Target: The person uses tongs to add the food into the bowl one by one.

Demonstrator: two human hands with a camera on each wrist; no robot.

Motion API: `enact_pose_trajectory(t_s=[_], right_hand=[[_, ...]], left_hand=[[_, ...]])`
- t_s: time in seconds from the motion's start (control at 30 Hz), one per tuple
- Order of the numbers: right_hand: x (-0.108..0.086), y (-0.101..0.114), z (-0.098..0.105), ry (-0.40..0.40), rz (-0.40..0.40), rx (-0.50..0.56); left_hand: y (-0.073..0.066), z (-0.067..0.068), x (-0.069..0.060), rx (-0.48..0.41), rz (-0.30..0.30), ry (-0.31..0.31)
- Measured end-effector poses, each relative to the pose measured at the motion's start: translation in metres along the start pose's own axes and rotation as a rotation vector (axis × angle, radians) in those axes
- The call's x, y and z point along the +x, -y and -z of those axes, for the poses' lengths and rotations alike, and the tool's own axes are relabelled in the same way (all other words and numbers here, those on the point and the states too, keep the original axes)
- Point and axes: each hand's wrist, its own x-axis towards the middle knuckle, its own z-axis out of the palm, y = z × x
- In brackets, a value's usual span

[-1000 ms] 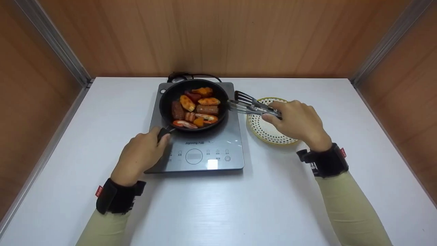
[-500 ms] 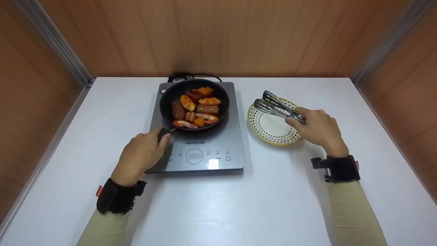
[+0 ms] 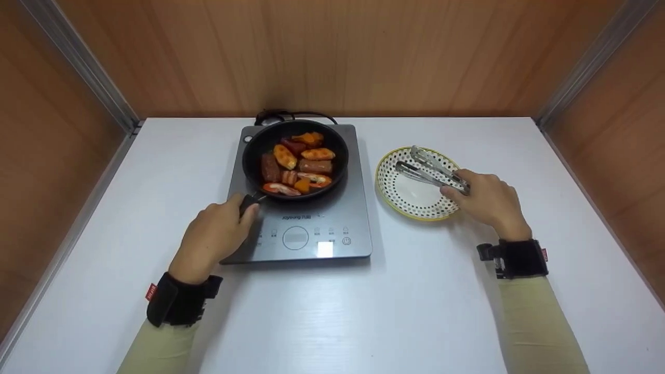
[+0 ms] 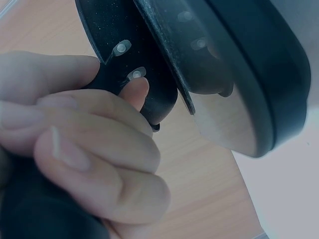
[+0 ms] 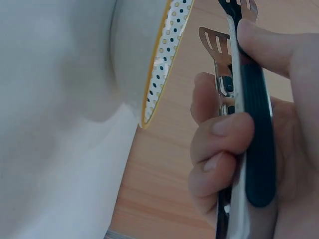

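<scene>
My left hand (image 3: 215,236) grips the black handle (image 3: 250,202) of a frying pan (image 3: 249,161), which sits on an induction cooker. In the pan lie several pieces of food, among them sausage pieces (image 3: 316,166), shrimp-like pieces (image 3: 281,188) and orange-yellow pieces (image 3: 284,156). My right hand (image 3: 488,200) holds metal tongs (image 3: 434,169) over a dotted plate (image 3: 387,195) with a yellow rim. The tongs' slotted ends stand apart with nothing between them. In the right wrist view, fingers and thumb wrap the tongs' dark-padded grips (image 5: 259,134).
The induction cooker (image 3: 332,213) has its control panel toward me, with a black cord (image 3: 311,114) behind it. A white table (image 3: 332,311) bears everything. Wood-grain panels (image 3: 332,57) stand at the back and both sides.
My right hand has moved right with the tongs, from the pan's edge to over the plate. The tongs have turned slightly. My left hand and the pan stay in place.
</scene>
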Motion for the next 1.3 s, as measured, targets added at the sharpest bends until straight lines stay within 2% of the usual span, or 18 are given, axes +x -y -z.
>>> enact_pose_trajectory(t_s=[0.23, 0.5, 0.83, 1.3], right_hand=[[0.003, -0.002, -0.008, 0.028, -0.034, -0.017], [0.005, -0.001, -0.014, -0.012, -0.073, -0.017], [0.005, 0.0, -0.026, -0.045, -0.023, -0.051], [0.003, 0.003, -0.033, 0.003, -0.052, -0.03]], left_hand=[[-0.001, 0.001, 0.001, -0.001, -0.003, 0.002], [0.001, 0.001, -0.001, -0.014, 0.004, 0.005], [0.001, 0.0, -0.002, -0.004, -0.011, -0.024], [0.0, -0.001, 0.0, -0.001, -0.025, -0.035]])
